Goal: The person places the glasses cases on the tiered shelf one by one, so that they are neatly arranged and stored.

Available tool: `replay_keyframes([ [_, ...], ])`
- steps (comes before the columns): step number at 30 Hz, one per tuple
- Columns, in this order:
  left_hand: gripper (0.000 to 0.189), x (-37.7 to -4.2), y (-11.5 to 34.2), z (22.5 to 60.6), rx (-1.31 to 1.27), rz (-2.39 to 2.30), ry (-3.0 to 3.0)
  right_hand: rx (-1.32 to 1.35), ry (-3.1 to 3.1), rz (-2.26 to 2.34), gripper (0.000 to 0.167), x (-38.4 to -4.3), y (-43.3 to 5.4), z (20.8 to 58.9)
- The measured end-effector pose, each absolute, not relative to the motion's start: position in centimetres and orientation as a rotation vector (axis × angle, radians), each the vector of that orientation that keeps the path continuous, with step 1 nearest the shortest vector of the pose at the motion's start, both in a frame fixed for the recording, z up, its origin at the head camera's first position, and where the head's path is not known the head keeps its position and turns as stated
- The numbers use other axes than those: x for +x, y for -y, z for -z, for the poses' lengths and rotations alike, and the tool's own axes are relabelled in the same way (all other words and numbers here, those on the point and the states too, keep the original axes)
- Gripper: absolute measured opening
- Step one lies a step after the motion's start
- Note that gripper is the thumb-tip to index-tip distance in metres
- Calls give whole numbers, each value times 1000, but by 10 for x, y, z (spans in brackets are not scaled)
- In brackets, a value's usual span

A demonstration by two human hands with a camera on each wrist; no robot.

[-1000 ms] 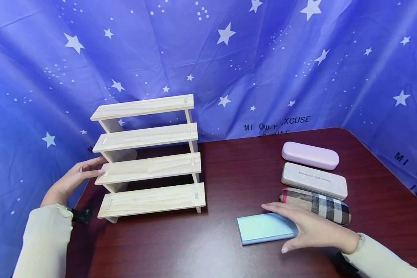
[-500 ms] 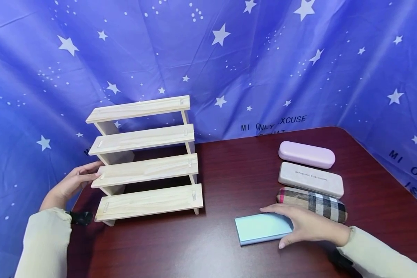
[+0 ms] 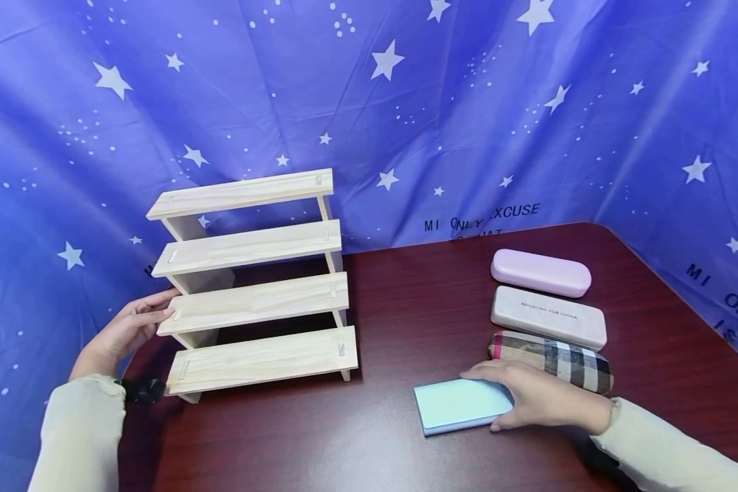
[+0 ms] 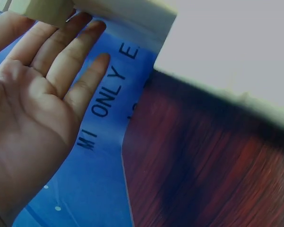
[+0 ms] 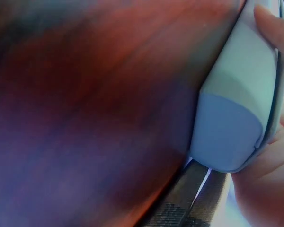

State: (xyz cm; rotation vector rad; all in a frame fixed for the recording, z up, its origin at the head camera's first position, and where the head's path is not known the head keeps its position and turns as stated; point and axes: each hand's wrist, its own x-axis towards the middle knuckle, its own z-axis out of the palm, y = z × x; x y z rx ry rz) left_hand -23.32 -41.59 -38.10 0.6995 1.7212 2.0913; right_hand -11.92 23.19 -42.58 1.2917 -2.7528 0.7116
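At the left stands a four-tier wooden display shelf (image 3: pixel 252 301). My left hand (image 3: pixel 126 331) holds its left end, the thumb at the end of the third board from the top and the fingers behind it. In the left wrist view the fingers (image 4: pixel 68 66) reach fairly straight, with some tips behind the wood. A flat light-blue glasses case (image 3: pixel 455 406) lies on the table at the front. My right hand (image 3: pixel 538 396) grips its right end, thumb on the near side and fingers over the far side. In the right wrist view the thumb (image 5: pixel 277 28) presses the case's side.
Behind my right hand lie a plaid glasses case (image 3: pixel 559 362), a whitish lettered case (image 3: pixel 550 318) and a pink case (image 3: pixel 541 273) in a row. The dark red table (image 3: pixel 400 328) ends at a blue starry curtain (image 3: pixel 369 102).
My right hand has closed in on the light-blue case; its thumb now meets the near edge. My left hand stays at the shelf. The whole head view has shifted slightly.
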Motion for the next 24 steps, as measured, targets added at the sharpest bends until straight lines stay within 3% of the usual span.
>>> replay_keyframes([
  [24, 55, -227, 409, 380, 654, -2202, -1666, 1234, 2645, -773, 61, -110, -230, 418],
])
